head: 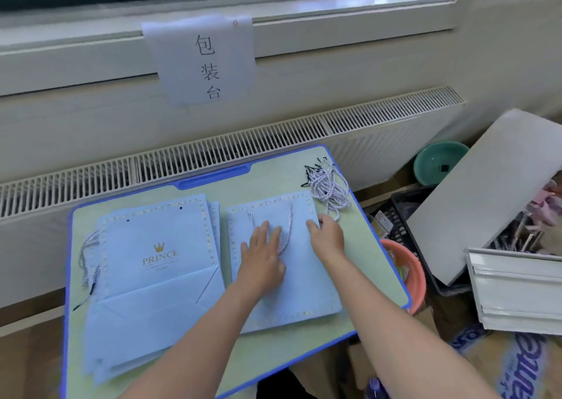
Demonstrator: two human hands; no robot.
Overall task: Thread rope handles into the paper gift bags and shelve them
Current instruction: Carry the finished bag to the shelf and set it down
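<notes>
A flat light-blue paper gift bag point(301, 280) lies on the right half of the small table point(243, 176), with a twisted rope handle point(289, 216) looped down from its top edge. My left hand point(263, 252) lies flat on this bag, fingers straight, over the bottom of the loop. At the bag's upper right edge my right hand point(327, 231) rests with its fingers curled over that edge. A stack of several blue "PRINCE" bags point(158, 265) lies on the left half. Loose rope handles point(330, 186) are heaped at the table's far right corner.
Two stray ropes point(88, 262) hang off the stack's left side. A radiator grille point(213, 155) and a paper sign point(200, 61) stand behind the table. Right of the table sit an orange basin point(410, 274), a black crate point(404, 216), a green bowl point(438, 161) and white boards point(486, 198).
</notes>
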